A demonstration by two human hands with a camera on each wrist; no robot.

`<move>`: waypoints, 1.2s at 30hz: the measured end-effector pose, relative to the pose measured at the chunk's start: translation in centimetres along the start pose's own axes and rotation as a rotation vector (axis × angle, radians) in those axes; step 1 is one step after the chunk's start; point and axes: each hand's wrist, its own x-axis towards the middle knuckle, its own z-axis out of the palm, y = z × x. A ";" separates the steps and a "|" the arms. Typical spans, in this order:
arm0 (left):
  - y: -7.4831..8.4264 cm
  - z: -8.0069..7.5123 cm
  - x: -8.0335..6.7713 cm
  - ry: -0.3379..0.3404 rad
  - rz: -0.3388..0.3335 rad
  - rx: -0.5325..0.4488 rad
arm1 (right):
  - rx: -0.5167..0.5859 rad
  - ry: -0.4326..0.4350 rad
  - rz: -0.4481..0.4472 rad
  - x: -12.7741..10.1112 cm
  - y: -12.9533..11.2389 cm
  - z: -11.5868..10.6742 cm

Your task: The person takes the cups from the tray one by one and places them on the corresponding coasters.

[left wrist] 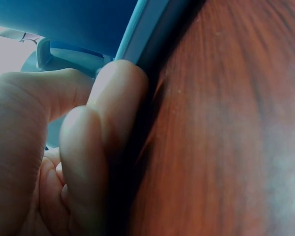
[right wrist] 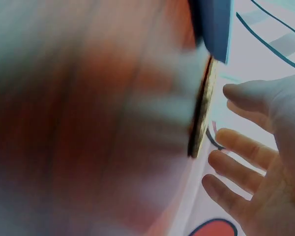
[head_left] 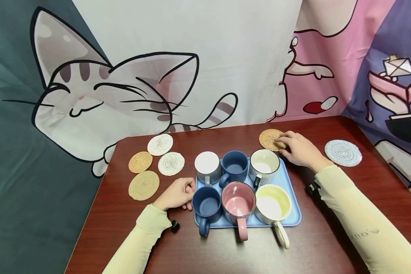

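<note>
1. Dark red-brown wood grain covers the table, which stands in front of a cartoon cat curtain.
2. On the far side of the table, the right hand lies with its fingers stretched out, their tips resting on the brown woven coaster; nothing is gripped. The right wrist view shows this coaster edge-on beside the spread fingers.
3. That coaster lies just behind the blue tray, near the white ribbed mug.
4. The left hand rests on the table with fingers curled, knuckles against the tray's left edge, holding nothing.
5. Six mugs fill the tray, including a pink mug and a dark blue mug.
6. A pale blue coaster lies well right; four more coasters cluster at left.
</note>
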 end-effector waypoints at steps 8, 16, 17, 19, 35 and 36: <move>0.0 -0.1 -0.2 0.000 -0.005 -0.008 | -0.018 0.038 0.042 -3.2 1.1 -1.2; 0.0 0.0 -0.2 -0.001 -0.008 -0.013 | -0.042 0.060 0.038 -6.7 3.2 -2.0; 0.0 0.0 -0.2 -0.002 -0.008 -0.013 | -0.045 0.059 0.044 -7.1 3.5 -2.1; 0.0 0.0 -0.1 -0.005 -0.010 -0.013 | -0.048 0.060 0.053 -8.1 3.9 -2.5; 0.0 0.0 -0.1 -0.005 -0.005 -0.019 | -0.115 0.056 0.142 -13.4 6.7 -3.5; 0.0 0.1 -0.1 -0.004 -0.005 -0.019 | -0.116 0.052 0.146 -13.5 6.8 -3.6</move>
